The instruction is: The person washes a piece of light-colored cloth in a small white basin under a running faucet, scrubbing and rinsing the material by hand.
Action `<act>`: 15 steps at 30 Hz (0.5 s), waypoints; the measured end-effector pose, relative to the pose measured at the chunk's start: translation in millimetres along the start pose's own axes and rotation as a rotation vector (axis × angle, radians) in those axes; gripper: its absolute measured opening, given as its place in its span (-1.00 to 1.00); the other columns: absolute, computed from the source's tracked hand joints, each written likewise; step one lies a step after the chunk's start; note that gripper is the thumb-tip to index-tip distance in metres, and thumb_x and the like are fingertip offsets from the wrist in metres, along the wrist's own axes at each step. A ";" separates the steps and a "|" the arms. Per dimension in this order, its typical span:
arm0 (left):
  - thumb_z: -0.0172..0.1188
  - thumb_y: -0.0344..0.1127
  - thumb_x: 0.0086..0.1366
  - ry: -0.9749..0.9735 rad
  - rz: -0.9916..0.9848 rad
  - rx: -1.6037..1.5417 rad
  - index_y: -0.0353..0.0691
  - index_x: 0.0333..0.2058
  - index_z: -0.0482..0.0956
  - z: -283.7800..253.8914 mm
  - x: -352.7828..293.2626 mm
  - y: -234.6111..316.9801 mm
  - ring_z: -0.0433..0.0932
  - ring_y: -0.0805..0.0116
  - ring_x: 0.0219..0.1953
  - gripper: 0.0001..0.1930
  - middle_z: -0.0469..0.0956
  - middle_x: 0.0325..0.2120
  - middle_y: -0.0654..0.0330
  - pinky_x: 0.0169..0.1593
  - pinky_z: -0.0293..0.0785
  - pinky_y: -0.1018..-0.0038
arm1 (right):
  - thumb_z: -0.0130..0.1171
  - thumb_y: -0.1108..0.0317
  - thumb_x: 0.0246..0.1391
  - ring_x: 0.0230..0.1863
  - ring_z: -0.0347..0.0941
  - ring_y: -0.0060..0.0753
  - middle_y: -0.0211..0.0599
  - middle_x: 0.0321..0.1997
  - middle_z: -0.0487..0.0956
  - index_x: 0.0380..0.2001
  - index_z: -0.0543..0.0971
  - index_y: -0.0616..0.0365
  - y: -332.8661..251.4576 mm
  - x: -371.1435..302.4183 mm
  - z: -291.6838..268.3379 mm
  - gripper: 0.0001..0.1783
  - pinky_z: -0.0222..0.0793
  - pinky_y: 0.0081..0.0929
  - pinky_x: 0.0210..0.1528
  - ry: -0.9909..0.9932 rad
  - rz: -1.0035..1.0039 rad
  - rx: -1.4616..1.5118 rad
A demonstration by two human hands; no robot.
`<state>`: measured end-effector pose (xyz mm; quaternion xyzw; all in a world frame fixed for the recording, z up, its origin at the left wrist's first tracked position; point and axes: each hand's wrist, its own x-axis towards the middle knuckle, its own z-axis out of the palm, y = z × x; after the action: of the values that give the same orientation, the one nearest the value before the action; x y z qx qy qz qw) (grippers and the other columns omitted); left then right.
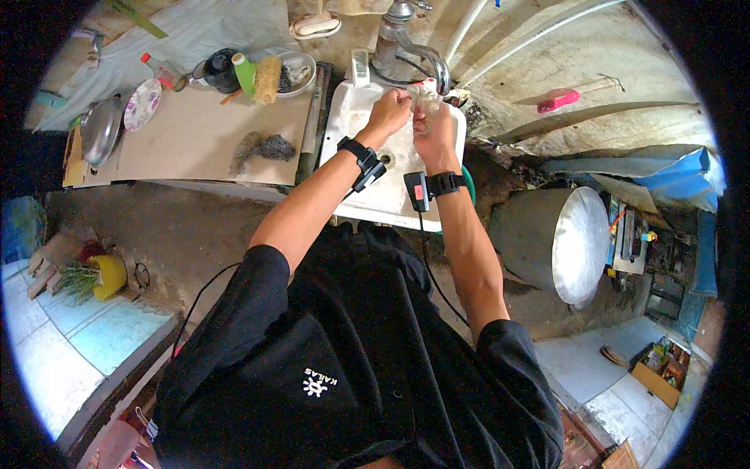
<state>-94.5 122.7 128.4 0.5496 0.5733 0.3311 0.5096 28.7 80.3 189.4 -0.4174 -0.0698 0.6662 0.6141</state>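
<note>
Over the white sink (355, 191), both my hands are close together under the metal faucet (439, 66). A pale, crumpled, partly see-through piece (426, 95) with red spots shows between them; it may be a plastic bag or a thin cloth. My right hand (435, 129) is closed around its lower part. My left hand (391, 114) has its fingers pinched together at its left side, and what they hold is hidden. Each wrist wears a black strap with a small box. The drain hole (385, 160) shows below the hands.
Left of the sink, a board-topped counter (187, 148) bears a dark scouring pad (275, 147), a white bowl (308, 82), a green bottle (244, 74), a loofah (268, 80), a flowered plate (143, 105) and a metal lid (101, 129). To the right stands a large round vessel with a shiny metal top (580, 246).
</note>
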 end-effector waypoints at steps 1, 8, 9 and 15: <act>0.05 -0.26 0.52 -0.050 -0.023 -0.060 -0.33 0.11 0.55 3.7 3.4 -1.8 0.70 0.34 -0.26 -0.66 0.67 -0.18 0.12 -0.14 0.65 0.38 | -0.09 0.15 0.46 -0.46 0.38 -0.58 -0.42 -0.32 0.55 -0.11 0.52 0.08 0.4 -1.0 -5.5 -0.72 0.24 -0.65 -0.54 -0.047 0.007 0.036; 0.01 -0.29 0.54 -0.138 -0.092 -0.212 -0.39 0.07 0.48 20.2 2.1 0.2 0.69 0.32 -0.27 -0.70 0.62 -0.15 0.10 -0.14 0.67 0.35 | -0.05 0.14 0.42 -0.34 0.44 -0.51 -0.28 -0.23 0.61 -0.08 0.53 0.21 -10.6 -25.5 -23.7 -0.65 0.31 -0.62 -0.38 -0.036 0.068 0.048; 0.01 -0.29 0.54 -0.136 -0.092 -0.212 -0.39 0.07 0.48 20.8 1.3 2.2 0.69 0.32 -0.27 -0.70 0.62 -0.15 0.10 -0.14 0.67 0.35 | -0.05 0.14 0.42 -0.34 0.44 -0.51 -0.28 -0.23 0.61 -0.08 0.53 0.21 -12.6 -29.8 -23.5 -0.65 0.31 -0.62 -0.38 -0.037 0.069 0.048; 0.14 -0.18 0.49 -0.129 -0.086 -0.187 -0.35 0.05 0.49 31.5 -14.8 34.4 0.64 0.27 -0.10 -0.65 0.60 -0.10 0.07 -0.07 0.64 0.35 | 0.12 0.14 0.32 -0.18 0.56 -0.33 -0.25 -0.11 0.62 -0.03 0.53 0.22 -19.4 -35.8 -56.2 -0.64 0.52 -0.38 -0.11 -0.043 0.075 -0.050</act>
<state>-56.4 108.8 155.8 0.4949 0.5288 0.3248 0.6082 75.9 30.0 181.9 -0.4205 -0.0841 0.6955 0.5765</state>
